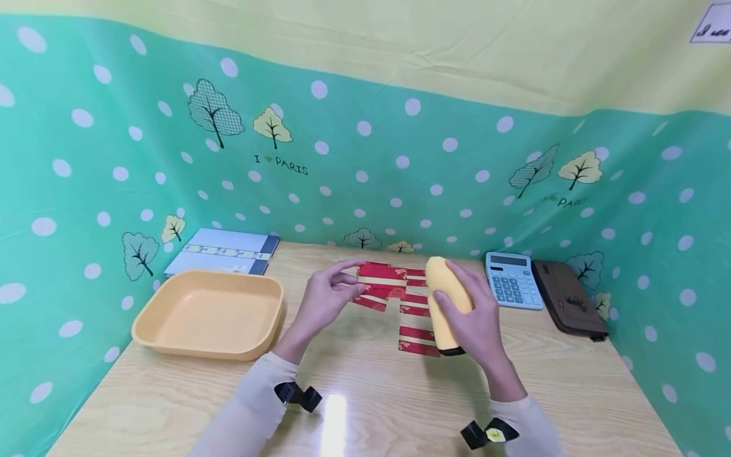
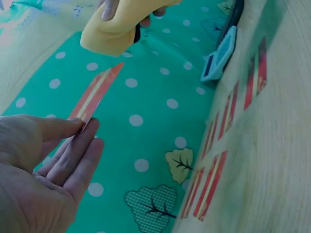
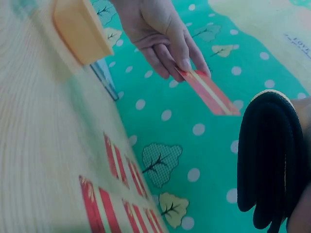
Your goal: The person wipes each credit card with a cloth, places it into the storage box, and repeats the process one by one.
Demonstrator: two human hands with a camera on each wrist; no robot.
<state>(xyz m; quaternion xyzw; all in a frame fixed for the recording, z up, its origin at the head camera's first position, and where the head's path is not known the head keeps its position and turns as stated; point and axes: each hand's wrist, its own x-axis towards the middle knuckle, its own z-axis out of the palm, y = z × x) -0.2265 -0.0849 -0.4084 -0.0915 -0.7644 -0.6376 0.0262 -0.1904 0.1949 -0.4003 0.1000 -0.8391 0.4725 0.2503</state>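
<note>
My left hand (image 1: 327, 297) pinches a flat red card with a pale stripe (image 2: 97, 92) between thumb and fingers, raised above the table. In my right hand (image 1: 478, 320) is a soft, yellow, elongated thing (image 1: 445, 295) with a black end (image 3: 269, 155); fingers and thumb wrap around it. Its kind cannot be told. In the right wrist view the black end shows thick rounded folds. The yellow thing is held to the right of the pinched card. Below both hands, several similar red striped cards (image 1: 419, 348) lie in rows on the table.
A peach plastic basin (image 1: 208, 352) stands at the left, with a blue-and-white folder (image 1: 228, 244) behind it. A light blue calculator (image 1: 522, 296) and a dark brown case (image 1: 571, 304) lie at the back right. A green dotted curtain (image 1: 365, 190) encloses the wooden table (image 1: 365, 406).
</note>
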